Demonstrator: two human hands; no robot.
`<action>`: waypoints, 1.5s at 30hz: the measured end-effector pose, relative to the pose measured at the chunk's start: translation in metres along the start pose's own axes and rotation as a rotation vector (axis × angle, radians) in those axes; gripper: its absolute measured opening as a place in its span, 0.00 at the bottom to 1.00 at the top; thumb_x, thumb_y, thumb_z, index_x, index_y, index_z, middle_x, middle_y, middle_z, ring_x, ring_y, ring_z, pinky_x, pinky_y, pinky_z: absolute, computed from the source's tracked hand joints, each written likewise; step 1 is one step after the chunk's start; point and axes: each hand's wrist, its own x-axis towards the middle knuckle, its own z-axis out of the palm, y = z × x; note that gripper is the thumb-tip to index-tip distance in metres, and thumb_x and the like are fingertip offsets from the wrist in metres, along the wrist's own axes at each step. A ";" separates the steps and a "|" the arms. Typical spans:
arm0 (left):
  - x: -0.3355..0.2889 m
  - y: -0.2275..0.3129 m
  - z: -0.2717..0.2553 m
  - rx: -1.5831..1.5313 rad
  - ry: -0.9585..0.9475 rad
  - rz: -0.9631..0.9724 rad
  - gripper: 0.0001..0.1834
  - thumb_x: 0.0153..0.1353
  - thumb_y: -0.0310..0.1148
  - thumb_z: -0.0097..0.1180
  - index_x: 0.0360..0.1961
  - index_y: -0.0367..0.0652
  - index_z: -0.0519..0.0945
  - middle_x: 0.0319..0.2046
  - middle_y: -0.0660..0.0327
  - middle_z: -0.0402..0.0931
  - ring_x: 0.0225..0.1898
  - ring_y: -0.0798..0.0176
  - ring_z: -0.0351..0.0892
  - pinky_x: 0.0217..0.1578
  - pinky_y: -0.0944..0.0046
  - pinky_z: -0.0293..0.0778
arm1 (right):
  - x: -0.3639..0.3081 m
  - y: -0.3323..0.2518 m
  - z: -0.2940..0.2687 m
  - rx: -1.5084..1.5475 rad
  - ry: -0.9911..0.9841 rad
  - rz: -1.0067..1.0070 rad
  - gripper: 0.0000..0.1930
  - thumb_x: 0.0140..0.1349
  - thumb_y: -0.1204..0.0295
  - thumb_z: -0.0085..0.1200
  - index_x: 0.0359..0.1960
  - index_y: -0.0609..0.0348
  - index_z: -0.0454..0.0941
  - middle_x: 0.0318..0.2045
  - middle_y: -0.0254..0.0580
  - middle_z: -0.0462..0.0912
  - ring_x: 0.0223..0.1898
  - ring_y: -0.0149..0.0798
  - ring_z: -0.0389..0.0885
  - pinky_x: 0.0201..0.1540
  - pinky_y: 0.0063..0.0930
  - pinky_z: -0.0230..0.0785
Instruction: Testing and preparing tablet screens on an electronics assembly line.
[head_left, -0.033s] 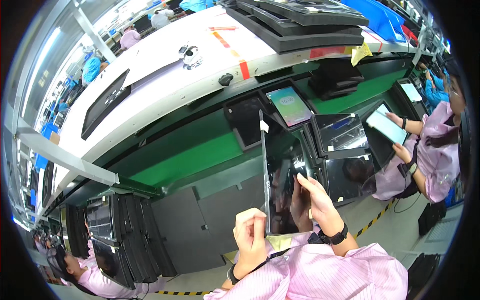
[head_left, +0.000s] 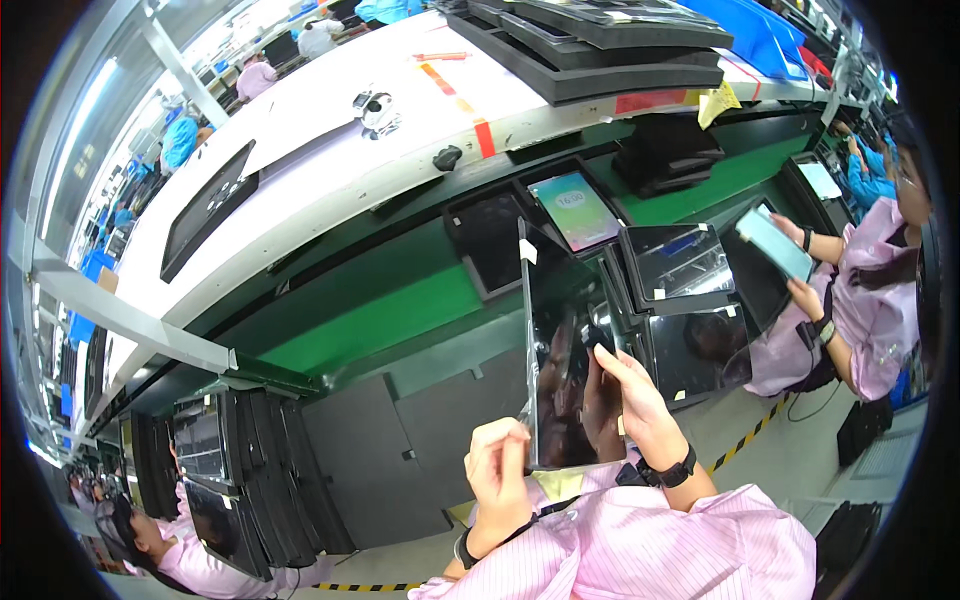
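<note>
A dark tablet [head_left: 562, 320] with a glossy black screen and small pale tabs on its edges is held up before me, tilted away. My right hand [head_left: 648, 408] grips its right edge, thumb over the screen. At the lower left corner, my left hand [head_left: 498, 470] has thumb and fingers closed on the edge. Behind it, a lit tablet [head_left: 575, 212] with a green and blue screen lies in a black tray. Glossy dark panels [head_left: 680, 262] rest in black trays to the right of the tablet.
A white bench [head_left: 330, 190] runs across the far side, with stacked black foam trays [head_left: 590, 70] and a blue bin [head_left: 745, 40]. Grey-black boards [head_left: 370, 450] cover the near left. At right, a co-worker holds a pale-screened tablet [head_left: 775, 243]; stacked trays [head_left: 275, 470] stand at left.
The co-worker's tablet at right has tilted, and its screen looks narrower. The reflections on my tablet have shifted slightly; both my hands keep their hold.
</note>
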 end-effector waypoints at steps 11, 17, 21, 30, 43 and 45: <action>0.001 -0.002 -0.036 -0.690 -0.489 -0.641 0.09 0.59 0.29 0.44 0.34 0.44 0.57 0.27 0.57 0.66 0.23 0.59 0.69 0.22 0.57 0.69 | -0.016 0.012 -0.025 -0.071 0.040 -0.109 0.11 0.57 0.69 0.58 0.40 0.56 0.75 0.30 0.24 0.77 0.31 0.19 0.73 0.34 0.13 0.65; -0.002 -0.015 -0.042 -0.781 -0.579 -0.775 0.08 0.61 0.30 0.42 0.37 0.44 0.57 0.32 0.56 0.67 0.27 0.61 0.69 0.28 0.57 0.70 | -0.030 0.017 -0.037 -0.093 0.117 -0.174 0.14 0.56 0.71 0.59 0.43 0.58 0.73 0.35 0.28 0.77 0.36 0.22 0.73 0.40 0.16 0.65; -0.002 -0.029 -0.046 -0.801 -0.612 -0.784 0.10 0.61 0.35 0.42 0.39 0.45 0.58 0.33 0.57 0.68 0.28 0.60 0.69 0.28 0.56 0.69 | -0.030 0.028 -0.040 -0.111 0.150 -0.180 0.19 0.56 0.71 0.59 0.48 0.63 0.70 0.41 0.33 0.76 0.40 0.25 0.73 0.45 0.19 0.64; -0.030 -0.107 -0.065 -0.887 -0.467 -0.888 0.26 0.61 0.41 0.41 0.60 0.46 0.59 0.55 0.54 0.64 0.47 0.54 0.68 0.44 0.48 0.66 | 0.039 0.070 -0.078 -0.255 0.054 0.126 0.30 0.47 0.60 0.67 0.45 0.67 0.68 0.35 0.42 0.77 0.34 0.31 0.75 0.37 0.27 0.70; -0.078 -0.225 -0.032 -0.578 0.744 -1.176 0.21 0.60 0.45 0.42 0.44 0.38 0.73 0.45 0.56 0.74 0.49 0.53 0.70 0.51 0.57 0.64 | 0.119 0.105 -0.155 -1.412 -0.517 0.065 0.38 0.49 0.49 0.58 0.48 0.76 0.64 0.41 0.68 0.74 0.46 0.59 0.74 0.48 0.43 0.67; -0.092 -0.264 -0.045 -0.661 0.668 -1.008 0.25 0.55 0.49 0.41 0.48 0.45 0.72 0.48 0.57 0.72 0.51 0.52 0.69 0.51 0.48 0.63 | 0.118 0.068 -0.167 -1.403 -0.638 -0.078 0.36 0.52 0.50 0.56 0.49 0.73 0.66 0.41 0.64 0.75 0.44 0.58 0.75 0.46 0.42 0.68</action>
